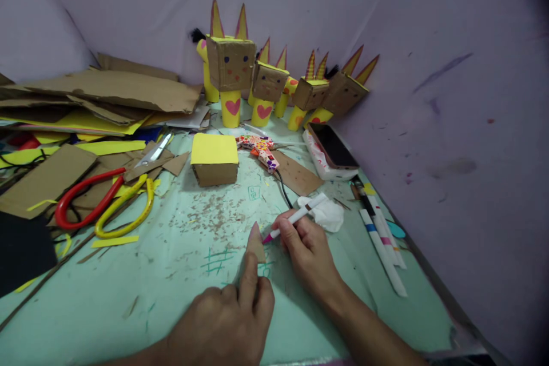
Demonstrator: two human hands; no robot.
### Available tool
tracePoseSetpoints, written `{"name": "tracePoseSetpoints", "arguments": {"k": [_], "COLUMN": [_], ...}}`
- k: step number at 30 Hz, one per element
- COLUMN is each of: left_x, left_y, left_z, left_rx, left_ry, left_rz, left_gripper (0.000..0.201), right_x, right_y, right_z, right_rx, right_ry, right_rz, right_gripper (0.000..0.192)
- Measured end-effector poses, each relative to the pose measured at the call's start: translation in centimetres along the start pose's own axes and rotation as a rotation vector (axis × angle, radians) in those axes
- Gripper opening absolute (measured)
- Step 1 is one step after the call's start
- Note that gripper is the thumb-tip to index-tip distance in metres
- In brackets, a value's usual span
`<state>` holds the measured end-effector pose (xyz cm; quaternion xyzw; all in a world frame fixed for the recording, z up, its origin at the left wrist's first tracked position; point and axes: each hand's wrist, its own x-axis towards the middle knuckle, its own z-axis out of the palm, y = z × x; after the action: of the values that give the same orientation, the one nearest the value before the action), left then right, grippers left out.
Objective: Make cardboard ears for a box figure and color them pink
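A small pointed cardboard piece [256, 246] lies on the green tabletop [128, 297], pinned under the left hand [227, 320], whose forefinger presses it flat. The right hand [306, 251] grips a pink-tipped marker [294, 218], tip touching the piece's edge. Green scribbles on the tabletop beside it are unreadable. A yellow-topped cardboard box [214, 158] sits farther back.

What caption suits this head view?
Left hand pins a cardboard triangle; right hand colours it with a marker.
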<state>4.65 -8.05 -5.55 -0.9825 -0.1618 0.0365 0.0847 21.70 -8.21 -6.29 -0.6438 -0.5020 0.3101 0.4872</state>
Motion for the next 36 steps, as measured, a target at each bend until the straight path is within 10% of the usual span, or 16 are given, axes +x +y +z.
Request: {"name": "tracePoseSetpoints", "arguments": {"k": [10,36], "left_x": [0.3,-0.1], "left_y": [-0.4,0.2], "left_z": [-0.8,1.1], "left_rx": [-0.087,0.015], "left_ry": [-0.181,-0.053], "left_rz": [0.007,-0.012], "left_gripper": [0.058,0.060], "right_x": [-0.5,0.2], "right_y": [0.8,0.6], "right_z": [-1.2,-1.2], "right_rx": [0.199,0.097], "right_ry": [-0.076,-0.156], "right_rz": [0.069,0.025], "right_gripper": [0.033,0.032]}}
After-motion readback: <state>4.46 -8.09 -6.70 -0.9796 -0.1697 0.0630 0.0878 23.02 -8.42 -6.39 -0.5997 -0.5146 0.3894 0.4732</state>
